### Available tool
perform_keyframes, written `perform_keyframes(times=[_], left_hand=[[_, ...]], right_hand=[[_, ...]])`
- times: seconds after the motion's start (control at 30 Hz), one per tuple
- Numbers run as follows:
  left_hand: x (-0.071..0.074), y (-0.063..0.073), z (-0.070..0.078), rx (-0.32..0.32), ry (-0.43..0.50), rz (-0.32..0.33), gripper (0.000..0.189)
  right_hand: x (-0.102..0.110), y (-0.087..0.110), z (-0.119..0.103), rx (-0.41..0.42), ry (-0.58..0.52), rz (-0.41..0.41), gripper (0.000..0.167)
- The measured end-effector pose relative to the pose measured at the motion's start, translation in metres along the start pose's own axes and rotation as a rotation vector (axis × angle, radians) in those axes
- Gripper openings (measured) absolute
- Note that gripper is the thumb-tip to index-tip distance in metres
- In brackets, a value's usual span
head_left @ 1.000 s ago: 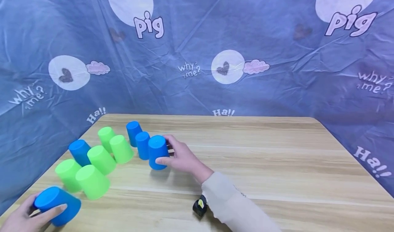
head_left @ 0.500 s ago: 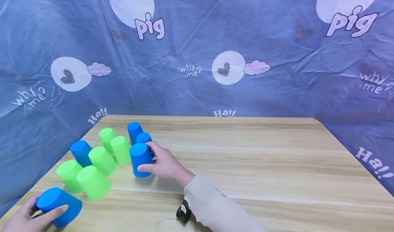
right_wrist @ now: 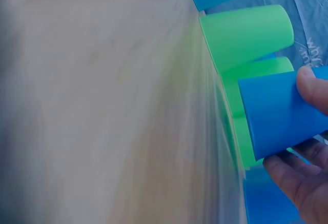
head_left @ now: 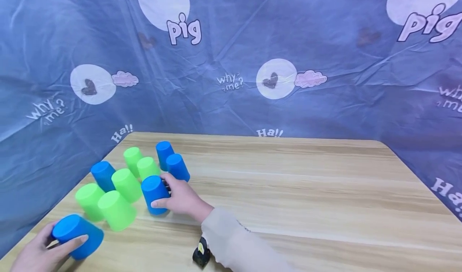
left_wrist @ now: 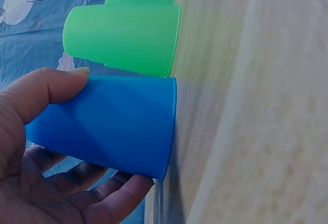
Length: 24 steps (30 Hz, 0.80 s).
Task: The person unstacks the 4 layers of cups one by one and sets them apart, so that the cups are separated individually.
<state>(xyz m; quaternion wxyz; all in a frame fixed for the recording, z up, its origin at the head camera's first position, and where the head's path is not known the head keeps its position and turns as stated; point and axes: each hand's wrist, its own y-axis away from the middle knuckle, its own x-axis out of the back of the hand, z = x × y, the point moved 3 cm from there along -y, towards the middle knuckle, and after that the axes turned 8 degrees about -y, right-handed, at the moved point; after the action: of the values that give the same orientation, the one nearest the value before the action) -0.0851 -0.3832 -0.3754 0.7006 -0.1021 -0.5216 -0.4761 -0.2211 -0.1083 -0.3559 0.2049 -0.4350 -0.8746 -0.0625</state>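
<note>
Upside down, a blue cup (head_left: 78, 237) is at the table's front left; my left hand (head_left: 37, 251) grips it, thumb on the near side and fingers round the far side. My right hand (head_left: 185, 197) holds a second upside-down blue cup (head_left: 153, 195) near a green cup (head_left: 147, 167). In the right wrist view this held cup (right_wrist: 279, 116) appears slightly off the table. Between my hands stand several upturned green cups, among them a near one (head_left: 117, 211). Another blue cup (head_left: 102, 175) is behind them at the left.
Two more blue cups, one farther back (head_left: 165, 155) and one nearer (head_left: 178, 167), stand beyond my right hand. A small black object (head_left: 201, 254) sits by the right sleeve. Patterned blue cloth (head_left: 231, 59) hangs round the wooden table (head_left: 306, 191).
My right hand has carried its blue cup left and nearer, away from the two blue cups at the back. My left hand keeps its grip. The head view has shifted slightly.
</note>
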Motion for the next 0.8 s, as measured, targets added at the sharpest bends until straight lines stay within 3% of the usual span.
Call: perform_keyframes(times=[0.3,0.53,0.7,0.8], left_hand=[[0.0,0.004,0.003,-0.026,0.045,-0.018,0.109],[-0.002,-0.002,0.009,-0.032,0.063,-0.021,0.111],[0.0,-0.007,0.01,-0.045,0.039,-0.031,0.11],[0.003,-0.01,0.007,-0.065,-0.028,-0.058,0.112]], right_hand=[[-0.008,-0.004,-0.001,-0.088,-0.005,0.063,0.064],[-0.006,-0.005,0.004,-0.129,-0.035,0.124,0.061],[-0.007,-0.005,0.005,-0.129,-0.046,0.13,0.06],[-0.009,-0.005,0.007,-0.15,-0.058,0.122,0.061]])
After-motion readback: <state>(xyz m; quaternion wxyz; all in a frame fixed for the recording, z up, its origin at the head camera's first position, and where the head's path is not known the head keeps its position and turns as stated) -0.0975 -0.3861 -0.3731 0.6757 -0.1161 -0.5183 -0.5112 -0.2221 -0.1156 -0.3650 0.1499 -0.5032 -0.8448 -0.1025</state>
